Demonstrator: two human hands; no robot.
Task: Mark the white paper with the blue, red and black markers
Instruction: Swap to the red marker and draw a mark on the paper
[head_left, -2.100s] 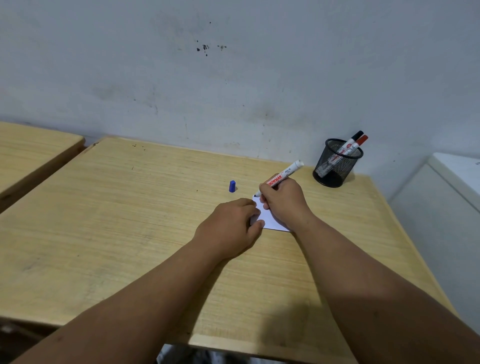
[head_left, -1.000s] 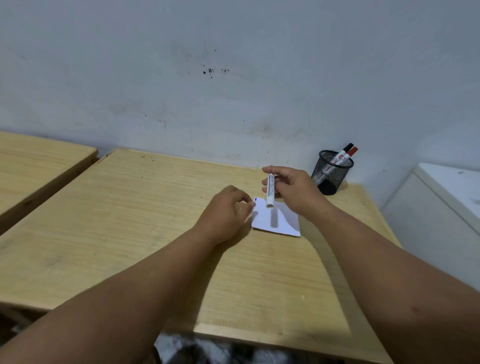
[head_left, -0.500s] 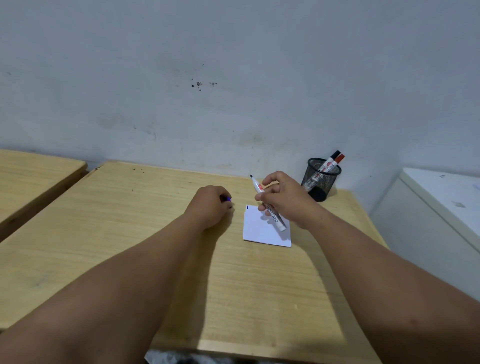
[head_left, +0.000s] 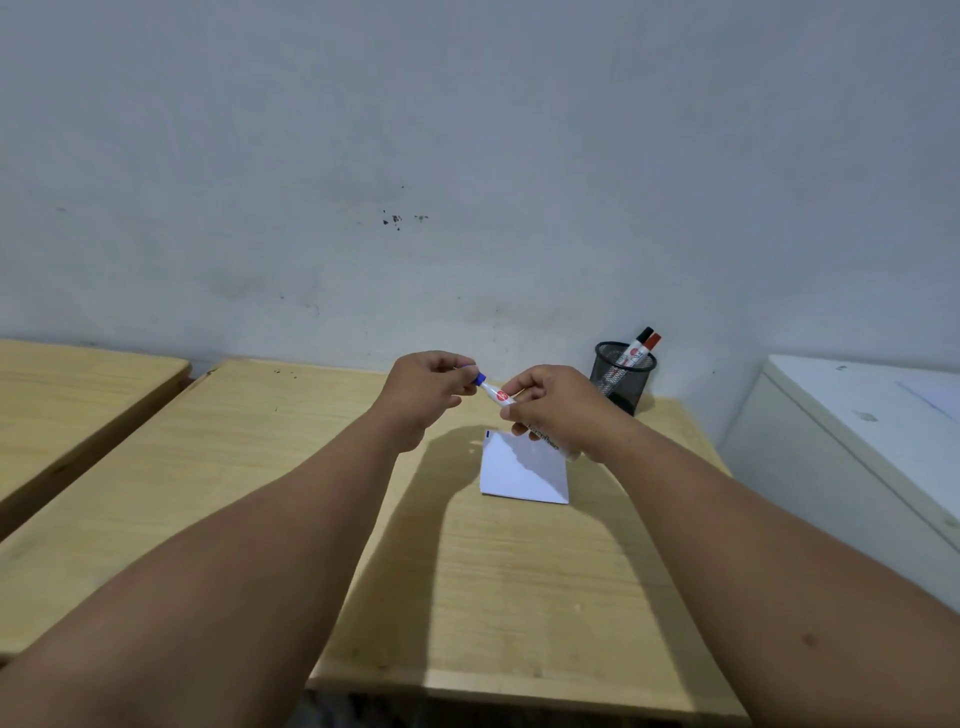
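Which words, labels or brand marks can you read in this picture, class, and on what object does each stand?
Nothing can be read with certainty.
Blue marker, held between both hands: red round logo and dark lettering along the barrel, too blurred to read.
Black marker and red marker in the mesh pen holder: red label patch, too small to read.
White paper: a short blue stroke at its far left corner, no text.

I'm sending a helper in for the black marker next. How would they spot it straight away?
Go to the far right corner of the wooden desk, against the wall, where a black mesh pen cup stands. Two markers poke out; the black marker is the one with the black cap, left of the red-capped marker.
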